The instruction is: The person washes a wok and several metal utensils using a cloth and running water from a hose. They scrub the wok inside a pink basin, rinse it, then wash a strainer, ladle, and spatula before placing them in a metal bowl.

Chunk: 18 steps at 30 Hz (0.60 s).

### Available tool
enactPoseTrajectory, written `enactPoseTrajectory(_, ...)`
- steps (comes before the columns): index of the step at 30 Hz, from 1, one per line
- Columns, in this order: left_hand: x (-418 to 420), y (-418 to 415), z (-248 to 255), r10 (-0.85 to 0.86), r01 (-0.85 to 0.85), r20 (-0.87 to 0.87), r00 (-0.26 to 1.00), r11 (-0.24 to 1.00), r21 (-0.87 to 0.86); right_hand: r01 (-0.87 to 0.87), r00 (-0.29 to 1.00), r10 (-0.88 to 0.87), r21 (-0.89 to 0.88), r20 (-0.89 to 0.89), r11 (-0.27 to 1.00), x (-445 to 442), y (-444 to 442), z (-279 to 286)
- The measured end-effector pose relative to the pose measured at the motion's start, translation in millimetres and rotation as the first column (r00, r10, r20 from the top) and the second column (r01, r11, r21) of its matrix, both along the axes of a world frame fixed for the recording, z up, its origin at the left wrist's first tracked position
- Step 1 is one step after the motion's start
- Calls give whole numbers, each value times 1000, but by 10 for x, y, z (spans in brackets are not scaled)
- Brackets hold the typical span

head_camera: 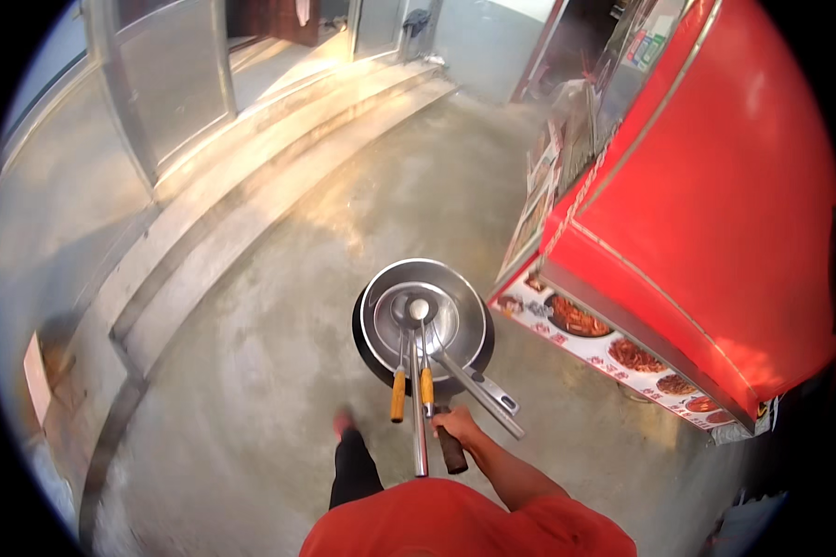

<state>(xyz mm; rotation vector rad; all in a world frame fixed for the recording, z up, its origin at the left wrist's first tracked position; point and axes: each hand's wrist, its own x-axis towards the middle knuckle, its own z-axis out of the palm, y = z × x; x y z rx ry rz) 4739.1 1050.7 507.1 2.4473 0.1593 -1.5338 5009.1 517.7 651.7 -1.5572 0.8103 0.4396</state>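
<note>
My right hand (458, 422) grips the dark handle (453, 454) of a black wok (364, 363) in front of my body. Inside the wok rests a wide steel basin (465, 299), with smaller round metal ware (448, 322) nested in it. Several utensils lie across them, handles towards me. Two have yellow-brown wooden grips (398, 400), and one of these ends in a small bright bowl (419, 308). A long metal handle (419, 435) and a flat handle with a hanging hole (498, 395) also stick out over the rim. My left hand is out of view.
A red-covered food stall (717, 188) with a picture-printed front panel (609, 348) stands close on the right. Curved concrete steps (244, 191) run along the left, up to metal-framed doors (174, 83). Between them lies a concrete floor (272, 334). A doorway (564, 49) is at the back.
</note>
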Motion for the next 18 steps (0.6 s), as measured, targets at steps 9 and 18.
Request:
enactPoseTrajectory(9,6308,-1000,1534,572,-180,596,563,789,-587,69,998,-69,-25,2,997,2312,-273,-126)
enactPoseTrajectory(18,8368,-1612,1151,184,-98,654,734,981,-166,89,996,-89,-186,8,978,4390,-1280,-403)
